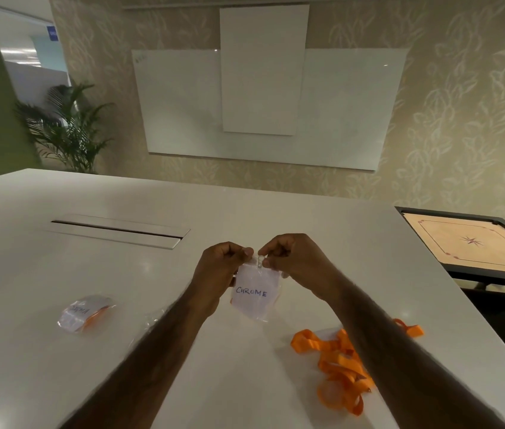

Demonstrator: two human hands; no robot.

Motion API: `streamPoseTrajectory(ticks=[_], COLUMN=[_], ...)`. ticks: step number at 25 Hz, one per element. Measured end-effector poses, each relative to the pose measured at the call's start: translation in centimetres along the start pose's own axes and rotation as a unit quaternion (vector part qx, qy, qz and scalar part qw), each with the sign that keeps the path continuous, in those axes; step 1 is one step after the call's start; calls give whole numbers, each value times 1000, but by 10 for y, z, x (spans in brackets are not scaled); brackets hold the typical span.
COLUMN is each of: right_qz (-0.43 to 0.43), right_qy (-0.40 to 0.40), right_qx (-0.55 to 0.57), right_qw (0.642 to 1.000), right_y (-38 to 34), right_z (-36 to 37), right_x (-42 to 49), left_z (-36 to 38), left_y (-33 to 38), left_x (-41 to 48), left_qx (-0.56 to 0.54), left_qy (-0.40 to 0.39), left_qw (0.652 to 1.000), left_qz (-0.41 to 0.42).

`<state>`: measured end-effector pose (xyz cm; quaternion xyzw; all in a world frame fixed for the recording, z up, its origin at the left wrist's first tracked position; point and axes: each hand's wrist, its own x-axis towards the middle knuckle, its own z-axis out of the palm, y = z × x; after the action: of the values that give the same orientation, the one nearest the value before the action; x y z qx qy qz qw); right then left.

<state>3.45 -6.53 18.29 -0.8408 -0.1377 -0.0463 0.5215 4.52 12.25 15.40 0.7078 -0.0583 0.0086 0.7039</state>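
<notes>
Both hands hold a clear badge sleeve (pixel 252 292) up above the white table (pixel 121 274), its card reading "CHROME". The left hand (pixel 218 267) pinches the sleeve's top left corner between curled fingers and thumb; the right hand (pixel 291 258) pinches the top right edge by the small clip slot. The sleeve hangs below the fingertips. Orange lanyards (pixel 338 363) lie on the table under the right forearm, and another badge (pixel 82 311) lies to the left.

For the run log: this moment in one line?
left hand: pinches badge holder | right hand: pinches its top | orange lanyards: on table
</notes>
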Motion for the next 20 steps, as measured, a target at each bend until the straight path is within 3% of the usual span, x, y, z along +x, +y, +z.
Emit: streamPoseTrajectory(ticks=[5, 10, 20], right_qz=[36, 83, 155], right_qy=[-25, -47, -77], right_qx=[97, 183, 153], right_qw=[994, 978, 973], right_y=[-2, -14, -46], right_z=[39, 132, 366], right_x=[18, 51, 125], left_z=[-42, -153, -366], left_y=[-6, -43, -88], left_x=[-12, -31, -36], left_qx=[9, 59, 155], left_qy=[2, -43, 155], left_qw=[1000, 992, 968], left_qz=[-27, -101, -119])
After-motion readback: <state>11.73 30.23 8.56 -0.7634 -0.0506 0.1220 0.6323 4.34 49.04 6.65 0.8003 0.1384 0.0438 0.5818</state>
